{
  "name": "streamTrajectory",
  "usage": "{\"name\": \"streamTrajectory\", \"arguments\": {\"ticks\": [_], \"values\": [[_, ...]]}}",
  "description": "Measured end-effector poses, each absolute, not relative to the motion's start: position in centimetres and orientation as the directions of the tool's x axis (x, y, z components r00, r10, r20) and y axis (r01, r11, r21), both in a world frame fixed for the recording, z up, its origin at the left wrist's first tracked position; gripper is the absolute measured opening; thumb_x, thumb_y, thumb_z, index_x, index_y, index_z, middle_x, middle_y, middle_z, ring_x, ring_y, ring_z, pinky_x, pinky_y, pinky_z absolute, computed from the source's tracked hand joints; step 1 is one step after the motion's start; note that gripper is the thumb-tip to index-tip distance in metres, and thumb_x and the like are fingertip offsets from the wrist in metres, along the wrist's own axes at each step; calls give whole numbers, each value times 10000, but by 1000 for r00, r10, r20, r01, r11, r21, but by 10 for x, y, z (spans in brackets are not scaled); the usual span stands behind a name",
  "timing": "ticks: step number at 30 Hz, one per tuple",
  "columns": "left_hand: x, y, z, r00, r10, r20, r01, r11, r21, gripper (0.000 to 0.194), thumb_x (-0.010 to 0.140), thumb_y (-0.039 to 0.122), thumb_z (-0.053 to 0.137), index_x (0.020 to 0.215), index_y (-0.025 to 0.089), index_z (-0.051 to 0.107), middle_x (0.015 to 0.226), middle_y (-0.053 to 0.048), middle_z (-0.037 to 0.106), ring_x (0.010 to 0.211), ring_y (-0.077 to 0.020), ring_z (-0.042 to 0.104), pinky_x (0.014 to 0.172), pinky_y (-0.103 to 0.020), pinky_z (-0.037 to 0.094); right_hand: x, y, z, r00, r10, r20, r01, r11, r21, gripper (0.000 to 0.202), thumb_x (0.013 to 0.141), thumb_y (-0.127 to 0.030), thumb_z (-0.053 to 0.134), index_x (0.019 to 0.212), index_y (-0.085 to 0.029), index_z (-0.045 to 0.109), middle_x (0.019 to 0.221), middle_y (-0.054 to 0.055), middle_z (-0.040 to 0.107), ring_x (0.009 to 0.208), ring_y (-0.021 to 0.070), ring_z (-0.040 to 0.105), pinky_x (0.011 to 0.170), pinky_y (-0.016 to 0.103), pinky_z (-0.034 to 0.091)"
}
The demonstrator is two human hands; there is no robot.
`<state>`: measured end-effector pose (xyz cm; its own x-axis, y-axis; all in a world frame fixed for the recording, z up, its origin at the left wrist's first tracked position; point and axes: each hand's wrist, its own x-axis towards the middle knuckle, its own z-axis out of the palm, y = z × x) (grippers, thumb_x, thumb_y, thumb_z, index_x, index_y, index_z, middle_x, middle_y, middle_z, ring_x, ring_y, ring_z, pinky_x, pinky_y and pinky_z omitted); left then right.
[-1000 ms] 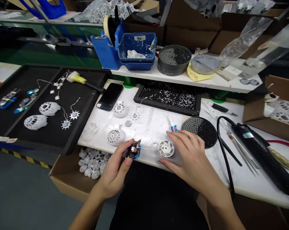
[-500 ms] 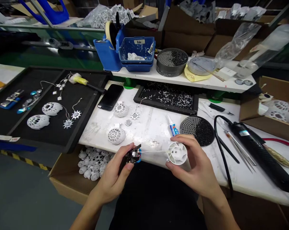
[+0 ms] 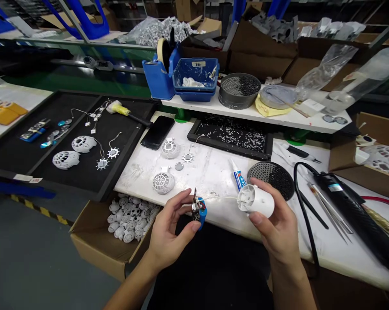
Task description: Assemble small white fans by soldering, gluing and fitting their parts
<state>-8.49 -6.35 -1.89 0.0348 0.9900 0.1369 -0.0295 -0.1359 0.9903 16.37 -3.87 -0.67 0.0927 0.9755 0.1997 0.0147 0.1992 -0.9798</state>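
My left hand (image 3: 173, 230) pinches a small circuit board (image 3: 195, 207) by its edges, with a blue cylindrical part (image 3: 202, 214) on its right side. My right hand (image 3: 275, 219) grips a white plastic cylinder (image 3: 261, 201), its open end with inner ribs turned to the left. A thin white wire (image 3: 222, 197) runs between the board and the cylinder. Just behind the cylinder lies a blue-and-white glue tube (image 3: 238, 176). White lattice domes (image 3: 163, 183), a round silver disc (image 3: 179, 166) and a star-shaped part (image 3: 188, 158) rest on the bench beyond my left hand.
A black tray (image 3: 110, 172) with domes and wired parts is at left; a carton (image 3: 97, 254) of white parts stands below. Behind are a phone (image 3: 158, 132) and a tray of tiny pieces (image 3: 233, 135). Tweezers (image 3: 330, 211) and a black corded tool (image 3: 359, 219) lie at right.
The cylinder has turned from end-on to side-on and moved right. The circuit board has tipped upright, showing more of the blue part. The camera view has shifted slightly.
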Motion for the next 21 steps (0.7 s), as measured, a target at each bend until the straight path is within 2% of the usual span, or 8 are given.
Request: {"name": "streamTrajectory", "arguments": {"ticks": [2, 4, 6, 8, 12, 16, 19, 21], "values": [[-78, -61, -19, 5, 990, 144, -80, -143, 986, 592, 935, 166, 779, 1466, 380, 627, 1395, -56, 687, 1252, -212, 711, 1072, -301, 600, 159, -39, -7, 16, 988, 153, -24, 154, -988, 658, 884, -312, 841, 1491, -344, 588, 1373, 64, 625, 1225, 253, 624, 1022, 369, 546], [-69, -60, -21, -5, 986, 165, -115, -164, 980, 543, 926, 163, 783, 1416, 363, 663, 1410, -58, 674, 1272, -224, 697, 1081, -320, 595, 152, -40, -8, -23, 992, 124, -97, 121, -988, 709, 877, -263, 845, 1497, -380, 522, 1359, 54, 621, 1190, 233, 634, 974, 349, 559], [-62, -58, -24, 1, 982, 189, -109, -187, 976, 531, 904, 150, 799, 1387, 335, 677, 1387, -63, 685, 1274, -231, 693, 1110, -336, 573, 144, -40, -8, -43, 990, 131, -157, 123, -980, 644, 860, -238, 856, 1403, -384, 543, 1325, 40, 619, 1145, 214, 632, 926, 321, 552], [-57, -57, -27, 10, 976, 216, -93, -214, 972, 552, 879, 147, 820, 1385, 312, 672, 1366, -68, 697, 1267, -234, 694, 1131, -342, 551, 139, -38, -8, -49, 986, 158, -145, 149, -978, 561, 833, -261, 880, 1310, -363, 602, 1281, 32, 597, 1105, 203, 606, 906, 306, 523], [-46, -57, -29, 22, 978, 209, -144, -204, 968, 539, 888, 162, 817, 1391, 286, 666, 1372, -87, 716, 1257, -233, 707, 1110, -335, 565, 141, -34, -7, -41, 980, 197, -59, 194, -979, 548, 814, -418, 880, 1317, -346, 674, 1189, 28, 519, 1039, 203, 537, 914, 323, 466], [-34, -58, -23, 71, 984, 165, -231, -144, 962, 499, 923, 173, 781, 1387, 310, 656, 1339, -70, 726, 1257, -218, 713, 1091, -317, 579, 141, -33, -7, -40, 984, 174, -123, 168, -978, 507, 826, -482, 839, 1280, -308, 694, 1187, 36, 504, 975, 196, 538, 815, 315, 465], [-26, -58, -23, 83, 986, 148, -191, -130, 973, 466, 928, 191, 758, 1368, 303, 657, 1335, -73, 661, 1252, -220, 689, 1031, -302, 604, 132, -37, -8, -9, 982, 186, -227, 179, -957, 432, 864, -404, 806, 1251, -281, 655, 1213, 58, 558, 1088, 238, 596, 928, 367, 513], [-23, -57, -26, 69, 977, 202, -92, -195, 976, 461, 914, 187, 755, 1353, 291, 661, 1310, -75, 622, 1228, -220, 674, 995, -303, 612, 123, -40, -10, 35, 981, 190, -325, 191, -926, 402, 909, -344, 763, 1272, -288, 598, 1222, 70, 599, 1141, 267, 640, 982, 432, 547]]}}
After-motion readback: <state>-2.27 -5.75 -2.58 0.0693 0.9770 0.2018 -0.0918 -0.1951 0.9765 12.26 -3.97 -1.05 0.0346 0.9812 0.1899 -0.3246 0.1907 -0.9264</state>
